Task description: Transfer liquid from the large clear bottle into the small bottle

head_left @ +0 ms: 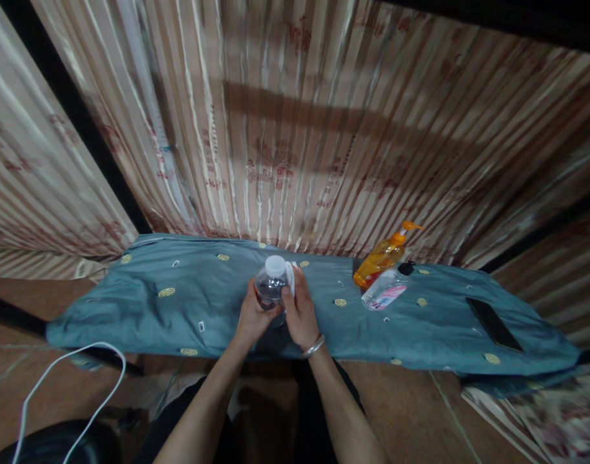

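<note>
1. Striped satin curtains [324, 129] fill the upper frame behind a low bench draped in a teal patterned sheet [178, 309]; brown floor shows below, with a white cable [57, 374] curling at lower left
2. Nearest, at bottom centre, two forearms rise to the middle of the frame; a metal bangle [313, 347] circles the right wrist
3. Left hand [253, 317] cups the lower side of a small clear plastic bottle [271, 287], fingers curled together round it, apparently to steady it upright
4. Right hand [300, 310] wraps the other side, fingers pressed together against the wall up toward the white cap [276, 265]; the bottle stands at frame centre, just above the sheet's near edge, and looks nearly empty, though blur makes contents hard to judge
5. Farther, right of centre, an orange pump bottle [382, 258] of amber liquid leans, touching a clear bottle with a pink label [385, 291] lying on its side
6. At the right end a dark phone [492, 322] lies flat
</note>
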The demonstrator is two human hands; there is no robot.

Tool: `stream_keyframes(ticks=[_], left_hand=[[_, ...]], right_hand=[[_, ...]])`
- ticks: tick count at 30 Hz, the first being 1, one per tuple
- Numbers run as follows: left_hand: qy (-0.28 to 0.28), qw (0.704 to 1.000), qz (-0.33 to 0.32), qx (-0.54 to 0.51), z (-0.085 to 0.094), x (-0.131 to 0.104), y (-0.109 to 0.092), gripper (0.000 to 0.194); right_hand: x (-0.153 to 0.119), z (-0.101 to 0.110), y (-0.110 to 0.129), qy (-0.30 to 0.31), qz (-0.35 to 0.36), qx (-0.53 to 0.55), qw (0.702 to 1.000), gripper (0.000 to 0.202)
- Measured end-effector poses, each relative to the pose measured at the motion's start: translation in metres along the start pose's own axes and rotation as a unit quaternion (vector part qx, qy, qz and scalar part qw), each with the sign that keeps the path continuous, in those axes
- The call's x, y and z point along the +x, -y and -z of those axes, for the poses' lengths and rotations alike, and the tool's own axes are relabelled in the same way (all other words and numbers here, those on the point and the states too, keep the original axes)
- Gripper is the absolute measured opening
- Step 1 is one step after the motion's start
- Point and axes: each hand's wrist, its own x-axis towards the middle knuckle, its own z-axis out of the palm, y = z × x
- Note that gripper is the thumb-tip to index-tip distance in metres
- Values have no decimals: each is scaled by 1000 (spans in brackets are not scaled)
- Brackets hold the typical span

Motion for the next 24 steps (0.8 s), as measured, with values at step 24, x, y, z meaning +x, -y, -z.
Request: stream_keyframes(ticks=[24], left_hand=[[10, 1000, 5, 22, -4, -7, 2, 67]], right_hand=[[-16, -16, 25, -45, 29, -82, 995, 60]])
